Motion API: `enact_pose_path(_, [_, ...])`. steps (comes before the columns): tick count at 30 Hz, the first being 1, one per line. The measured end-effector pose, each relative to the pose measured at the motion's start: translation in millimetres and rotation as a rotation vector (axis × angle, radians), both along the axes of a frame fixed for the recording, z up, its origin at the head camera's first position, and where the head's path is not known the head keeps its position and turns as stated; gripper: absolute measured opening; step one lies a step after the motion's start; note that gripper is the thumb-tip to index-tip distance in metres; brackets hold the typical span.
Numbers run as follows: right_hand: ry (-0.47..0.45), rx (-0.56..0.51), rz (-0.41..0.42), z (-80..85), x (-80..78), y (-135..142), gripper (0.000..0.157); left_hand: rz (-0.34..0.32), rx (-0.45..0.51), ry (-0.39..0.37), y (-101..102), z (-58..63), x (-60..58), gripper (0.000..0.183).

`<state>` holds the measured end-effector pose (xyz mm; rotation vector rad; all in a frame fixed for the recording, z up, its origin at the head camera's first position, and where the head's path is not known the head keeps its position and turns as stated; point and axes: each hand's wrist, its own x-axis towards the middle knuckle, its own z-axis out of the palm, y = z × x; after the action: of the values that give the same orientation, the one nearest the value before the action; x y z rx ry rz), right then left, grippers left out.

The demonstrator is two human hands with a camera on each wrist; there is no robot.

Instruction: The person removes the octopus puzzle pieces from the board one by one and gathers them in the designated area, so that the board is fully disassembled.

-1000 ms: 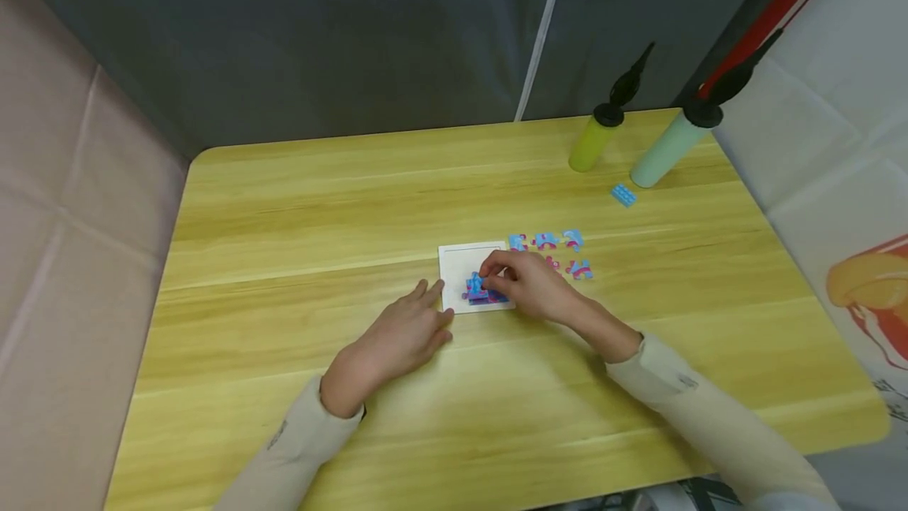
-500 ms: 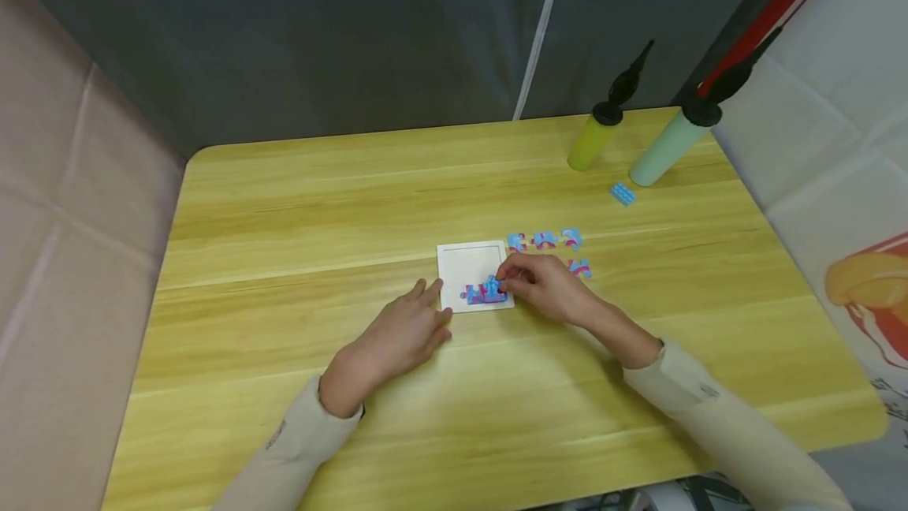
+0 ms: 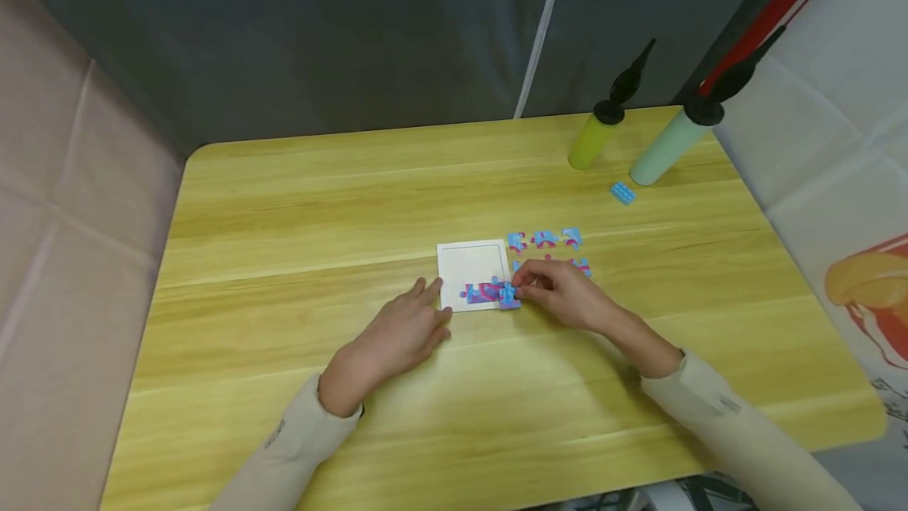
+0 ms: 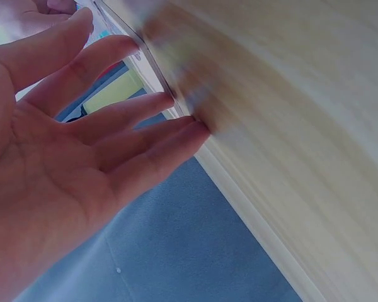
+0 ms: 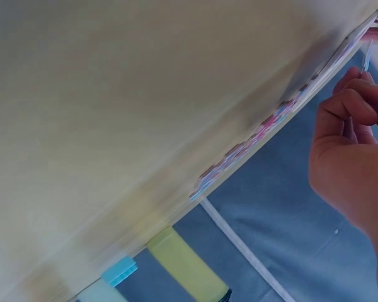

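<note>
A white square puzzle frame (image 3: 461, 256) lies on the table, with joined blue, pink and purple puzzle pieces (image 3: 480, 292) along its near side. My right hand (image 3: 560, 294) pinches one blue puzzle piece (image 3: 508, 297) between thumb and fingertips, over the frame's near right corner. In the right wrist view that puzzle piece (image 5: 366, 58) stands edge-on at the fingertips. My left hand (image 3: 406, 330) reaches the frame's left edge with its fingertips. Its fingers are extended and spread in the left wrist view, where the palm (image 4: 57, 170) holds nothing.
Several loose puzzle pieces (image 3: 545, 240) lie right of the frame, some partly hidden behind my right hand. Farther back on the right are a blue toy brick (image 3: 623, 193), a yellow-green cylinder (image 3: 589, 144) and a mint cylinder (image 3: 667, 152), both with black tops.
My right hand has moved right with the pinched puzzle piece, from over the middle of the frame to its right edge. The left hand stays at the frame's left edge.
</note>
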<state>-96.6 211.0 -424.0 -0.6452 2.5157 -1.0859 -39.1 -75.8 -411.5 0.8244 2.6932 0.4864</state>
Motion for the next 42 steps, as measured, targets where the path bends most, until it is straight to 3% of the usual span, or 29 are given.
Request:
enact_pose_path(14, [0.000,0.018,-0.011,-6.4,4.0,23.0,0.004,-0.008,-0.001,0.010,0.5,-0.6,-0.7,0.019])
enact_pose_path(42, [0.021,0.051,0.013,-10.0,2.6,25.9,0.005,-0.013,0.003,0.059,2.8,-2.4,0.5,0.021])
